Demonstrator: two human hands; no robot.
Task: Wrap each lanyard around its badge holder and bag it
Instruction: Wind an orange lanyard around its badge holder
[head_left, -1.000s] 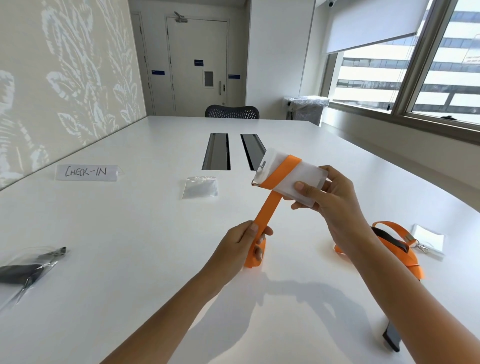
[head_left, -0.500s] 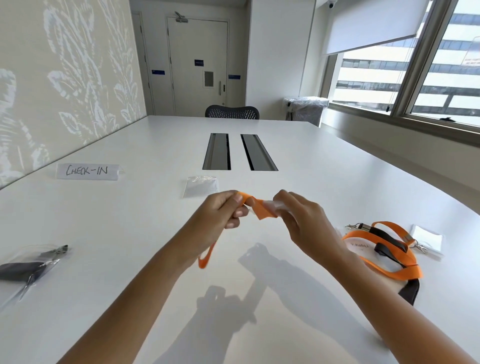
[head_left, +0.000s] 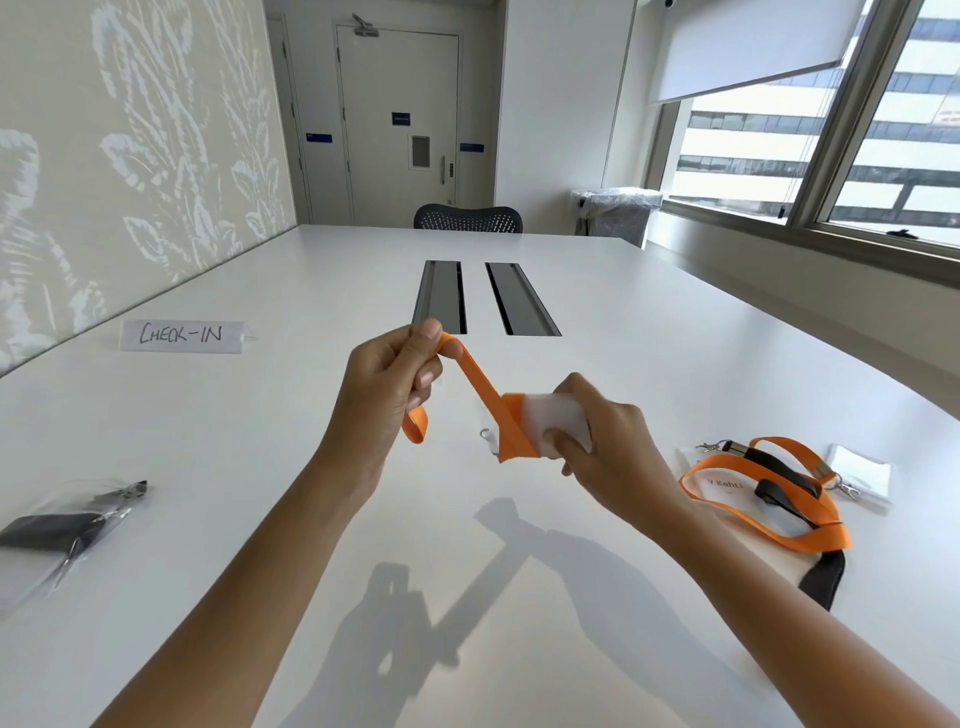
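My right hand (head_left: 602, 441) grips a clear badge holder (head_left: 553, 421) above the middle of the white table (head_left: 260, 467). An orange lanyard (head_left: 480, 387) is wound round the holder's left end. Its strap runs up and left to my left hand (head_left: 387, 389), which pinches it near the top, and a short loop hangs below that hand. The metal clip dangles under the holder. The small empty bag seen earlier on the table is hidden behind my left hand.
A pile of orange and black lanyards (head_left: 769, 493) with badge holders lies at the right. A bagged black lanyard (head_left: 62, 530) rests at the left edge. A CHECK-IN sign (head_left: 182, 335) stands far left, two cable slots (head_left: 483, 296) sit mid-table, and a chair (head_left: 467, 218) is at the far end.
My left hand has lifted the strap up and left, pulling it taut. My right hand has turned the holder, and more orange strap now lies round it.
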